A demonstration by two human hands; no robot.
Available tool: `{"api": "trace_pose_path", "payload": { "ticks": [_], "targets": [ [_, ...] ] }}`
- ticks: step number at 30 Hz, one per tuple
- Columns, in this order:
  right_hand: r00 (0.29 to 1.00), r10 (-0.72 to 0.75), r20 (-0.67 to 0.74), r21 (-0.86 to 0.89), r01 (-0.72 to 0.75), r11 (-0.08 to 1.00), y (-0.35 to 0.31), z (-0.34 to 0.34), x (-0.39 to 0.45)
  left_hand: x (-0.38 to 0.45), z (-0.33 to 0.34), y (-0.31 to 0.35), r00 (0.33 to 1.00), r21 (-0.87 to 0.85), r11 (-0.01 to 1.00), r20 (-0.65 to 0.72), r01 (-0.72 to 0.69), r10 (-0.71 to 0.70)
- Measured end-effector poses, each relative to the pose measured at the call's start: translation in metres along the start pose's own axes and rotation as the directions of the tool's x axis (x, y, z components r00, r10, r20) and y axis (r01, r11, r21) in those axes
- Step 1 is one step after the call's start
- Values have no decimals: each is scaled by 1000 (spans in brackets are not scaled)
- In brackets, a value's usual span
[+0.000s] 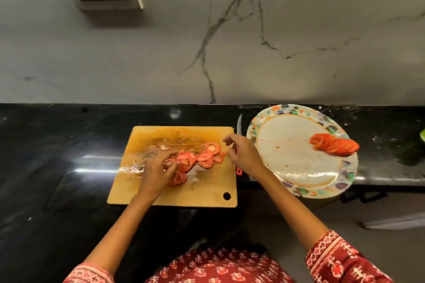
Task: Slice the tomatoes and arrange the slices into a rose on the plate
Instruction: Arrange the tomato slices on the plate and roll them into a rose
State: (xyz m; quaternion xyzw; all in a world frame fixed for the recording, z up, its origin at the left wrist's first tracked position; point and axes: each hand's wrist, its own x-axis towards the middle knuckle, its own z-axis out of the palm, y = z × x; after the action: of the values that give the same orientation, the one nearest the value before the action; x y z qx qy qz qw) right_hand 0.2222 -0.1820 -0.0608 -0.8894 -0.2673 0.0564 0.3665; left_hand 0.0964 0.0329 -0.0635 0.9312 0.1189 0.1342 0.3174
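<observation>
On the cutting board (207, 193), the left hand (156, 172) pressed loosely curled fingers onto the loose tomato slices (195, 159). The right hand (243, 156) hovered relaxed and empty beside the knife (239, 126). An overlapped slice row (333, 145) lay on the plate (299, 188), on the bench (69, 135).

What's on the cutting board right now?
Loose tomato slices and juice lie on the cutting board. The left hand rests on some, hiding whatever lies beneath it.
</observation>
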Motion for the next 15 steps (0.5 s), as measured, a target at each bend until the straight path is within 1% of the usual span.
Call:
{"api": "trace_pose_path", "payload": {
  "ticks": [5, 9, 11, 15],
  "targets": [
    [990, 140, 34, -141, -134, 981, -27, 35, 7, -10, -25, -37, 997, -13, 998, -46, 62, -63],
    [979, 195, 64, -223, -177, 959, -43, 49, 12, -15, -25, -44, 998, -59, 997, -43, 45, -48],
    [970, 227, 92, -207, -204, 957, -47, 49, 15, -15, -24, -42, 997, -102, 993, -43, 56, -61],
    [938, 293, 182, -95, -280, 955, -48, 37, 16, -16, -22, -35, 996, -186, 979, -25, 83, -89]
  ]
}}
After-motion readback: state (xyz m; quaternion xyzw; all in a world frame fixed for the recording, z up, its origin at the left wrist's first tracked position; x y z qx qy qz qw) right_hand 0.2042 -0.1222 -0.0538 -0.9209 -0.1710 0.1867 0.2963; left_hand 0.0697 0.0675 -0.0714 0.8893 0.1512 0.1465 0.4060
